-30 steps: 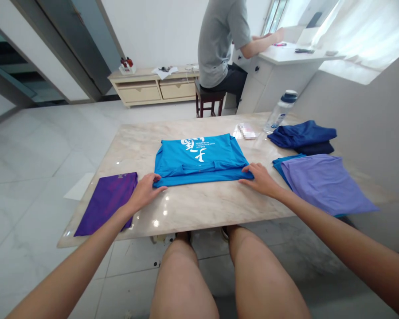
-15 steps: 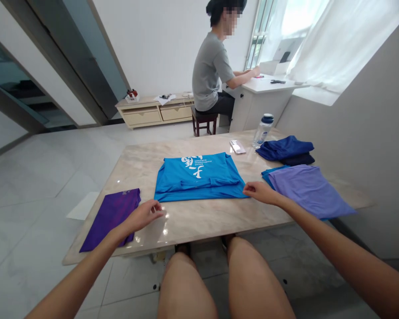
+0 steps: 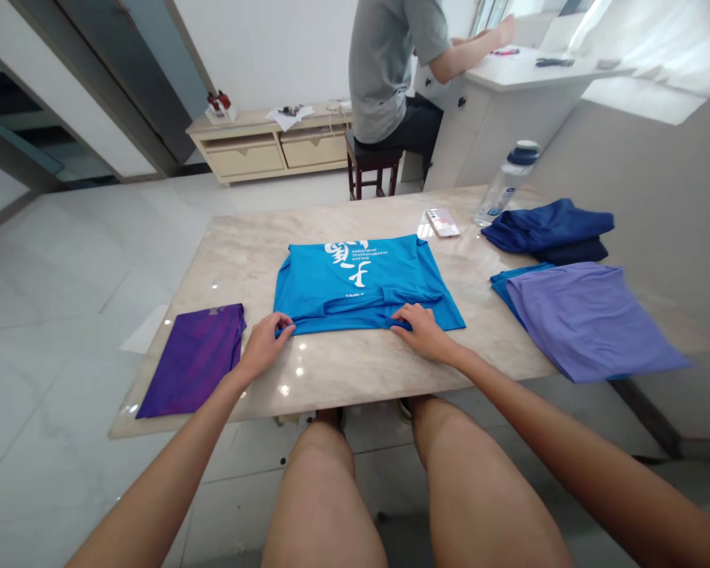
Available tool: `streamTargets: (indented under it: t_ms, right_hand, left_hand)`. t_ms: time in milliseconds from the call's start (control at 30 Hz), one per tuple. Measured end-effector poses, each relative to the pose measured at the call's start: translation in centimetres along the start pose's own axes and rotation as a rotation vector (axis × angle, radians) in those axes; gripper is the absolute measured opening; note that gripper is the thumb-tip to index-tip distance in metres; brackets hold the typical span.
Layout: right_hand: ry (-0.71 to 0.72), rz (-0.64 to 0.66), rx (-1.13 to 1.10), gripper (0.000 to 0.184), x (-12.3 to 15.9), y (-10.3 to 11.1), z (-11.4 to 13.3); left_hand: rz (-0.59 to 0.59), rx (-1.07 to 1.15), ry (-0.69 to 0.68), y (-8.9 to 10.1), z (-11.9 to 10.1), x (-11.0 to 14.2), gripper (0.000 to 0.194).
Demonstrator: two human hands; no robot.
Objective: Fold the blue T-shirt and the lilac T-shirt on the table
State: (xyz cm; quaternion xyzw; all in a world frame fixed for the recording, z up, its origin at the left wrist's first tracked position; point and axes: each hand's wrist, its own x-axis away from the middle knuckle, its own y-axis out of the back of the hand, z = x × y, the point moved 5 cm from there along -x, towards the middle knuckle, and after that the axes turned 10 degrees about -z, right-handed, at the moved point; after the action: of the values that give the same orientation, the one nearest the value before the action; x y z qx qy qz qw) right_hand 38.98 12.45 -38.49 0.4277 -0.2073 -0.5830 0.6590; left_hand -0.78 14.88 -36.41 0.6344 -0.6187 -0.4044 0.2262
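On the marble table (image 3: 343, 379), the blue T-shirt (image 3: 355, 284) lies folded in the middle. My left hand (image 3: 264, 345) pinches its hem; my right hand (image 3: 420, 331) lies curled on the hem, gripping or only pressing, I cannot tell. Around it are one purple shirt (image 3: 192, 359), one navy stack (image 3: 547, 229) and one lavender stack (image 3: 592, 319), two shirts each, one water bottle (image 3: 506, 185) and one phone (image 3: 442, 222).

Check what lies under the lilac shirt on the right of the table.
A teal-blue garment sticks out from under the lilac shirt along its left edge. The rest of that garment is covered, so its full shape and any print cannot be seen.
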Motion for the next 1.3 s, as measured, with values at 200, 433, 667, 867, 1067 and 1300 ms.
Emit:
streamTargets:
  t_ms: [200,433,667,867,1067,1300]
  right_hand:
    - [0.057,0.101,-0.008,0.019,4.8,2.1,1.4]
    - [0.007,0.296,-0.076,0.02,10.3,7.9,0.9]
    - [0.013,-0.059,0.054,0.023,5.9,10.0,-0.9]
    - [-0.006,-0.082,0.124,0.033,1.7,4.9,-1.7]
    - [-0.042,-0.014,0.049,0.03,-0.7,2.0,-1.2]
    - [0.068,0.038,0.06,0.019,2.7,4.1,0.1]
  left_hand:
    - [0.095,0.014,-0.012,2.6,-0.7,6.6,0.033]
    - [0.35,-0.056,0.02,6.7,-2.6,12.8,0.03]
    - [0.117,-0.069,-0.082,6.5,-5.6,7.4,0.029]
    - [0.024,-0.126,-0.074,0.9,-4.3,3.9,0.047]
    - [0.057,-0.019,-0.041,-0.1,-3.4,2.9,0.024]
    - [0.038,0.118,-0.042,1.9,-5.6,5.7,0.017]
